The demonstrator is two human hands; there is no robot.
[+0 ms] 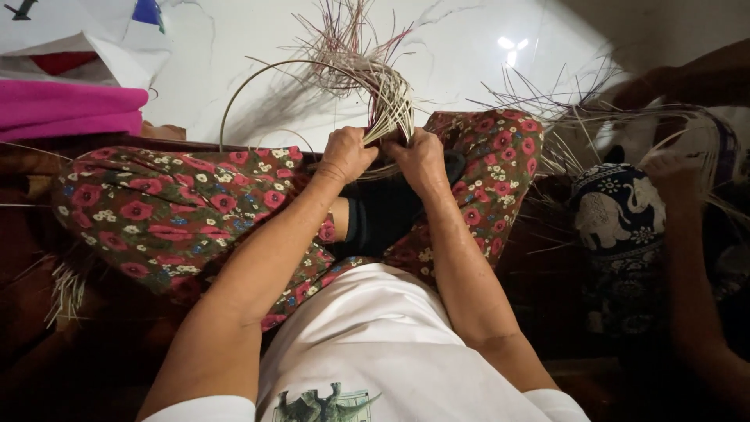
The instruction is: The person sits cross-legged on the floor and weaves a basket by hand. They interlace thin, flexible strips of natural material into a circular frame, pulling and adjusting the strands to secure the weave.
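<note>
We see two hands at work over a lap in red-flowered trousers (164, 211). The left hand (348, 152) is curled tight around the base of a woven reed piece (387, 105), and the right hand (422, 160) is closed on the same piece just beside it, the knuckles of the two nearly touching. The reed piece sits above the crossed legs, at the edge of the white floor (461, 55). Its pale strips are bound close near the hands and fan out into many loose ends beyond; we cannot count them. One long strip (234, 94) arcs out to the left and comes back down toward the knee.

At the far right we count one more hand, a co-worker's hand (676, 168), resting against a second bundle of reeds (625, 117); the blur there keeps us from telling whether it grips them. Below it lies one dark blue cloth with a white elephant (617, 211).

At the upper left we count one folded pink cloth (66, 109), and above it one white bag (86, 39) with a red patch showing at its lower edge.
</note>
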